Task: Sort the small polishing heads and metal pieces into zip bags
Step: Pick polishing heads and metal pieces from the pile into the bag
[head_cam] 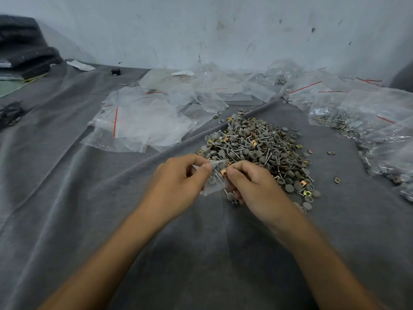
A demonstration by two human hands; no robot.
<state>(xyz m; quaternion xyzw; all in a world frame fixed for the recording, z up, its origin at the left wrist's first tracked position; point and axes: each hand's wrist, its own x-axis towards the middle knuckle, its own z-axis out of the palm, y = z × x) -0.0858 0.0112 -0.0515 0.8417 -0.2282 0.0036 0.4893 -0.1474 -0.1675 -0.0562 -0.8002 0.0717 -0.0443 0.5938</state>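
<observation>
A heap of grey polishing heads, pins and gold metal clips (257, 148) lies on the grey cloth (89, 198) at centre right. Just in front of it my left hand (178, 177) pinches the top of a small clear zip bag (213, 183) that holds a grey head and a pin. My right hand (248, 182) grips the bag's other side, with a gold metal clip (222, 173) between thumb and forefinger at the bag's mouth. More grey heads sit under its curled fingers.
Empty zip bags with red strips (138, 124) lie spread at the back left and centre. Filled bags (362, 117) pile along the right edge. Loose clips (336, 180) dot the cloth to the right. Dark items (24, 48) sit far left by the white wall.
</observation>
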